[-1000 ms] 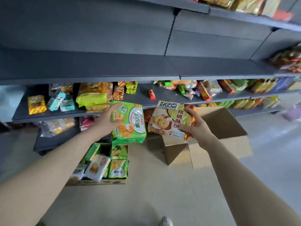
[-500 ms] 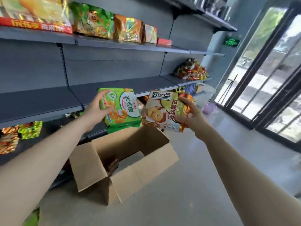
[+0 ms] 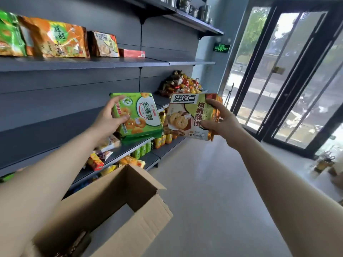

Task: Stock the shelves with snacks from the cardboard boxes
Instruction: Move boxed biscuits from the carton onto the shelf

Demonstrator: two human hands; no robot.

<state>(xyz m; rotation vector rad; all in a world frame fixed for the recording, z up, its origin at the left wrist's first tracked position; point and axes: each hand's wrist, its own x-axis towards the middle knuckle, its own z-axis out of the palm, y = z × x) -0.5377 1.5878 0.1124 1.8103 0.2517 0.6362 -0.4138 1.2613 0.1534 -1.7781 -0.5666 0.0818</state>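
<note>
Gripping green pack (image 3: 143, 115) left hand (image 3: 108, 122), brown pack (image 3: 185, 117) right hand (image 3: 221, 121), both upright.

A: Glossy plastic film on the green packet (image 3: 141, 115), smooth, slightly puckered at the sealed edge.
B: Same sheen on the cream packet (image 3: 185, 117); metallic foil look along its crimped side.
A: Plain brown paperboard for the cardboard box (image 3: 130, 225), matt, a little rough.
B: Dark grey painted metal for the shelves (image 3: 83, 63), matt and smooth.
A: Shiny, crinkled film on the orange bags (image 3: 57, 41).
B: Polished, bright metal on the pots (image 3: 204, 13) at the top.
A: Pale, smooth floor (image 3: 213, 201) with a faint sheen. Clear glass in the doors (image 3: 289, 71), dark matt frames.
</note>
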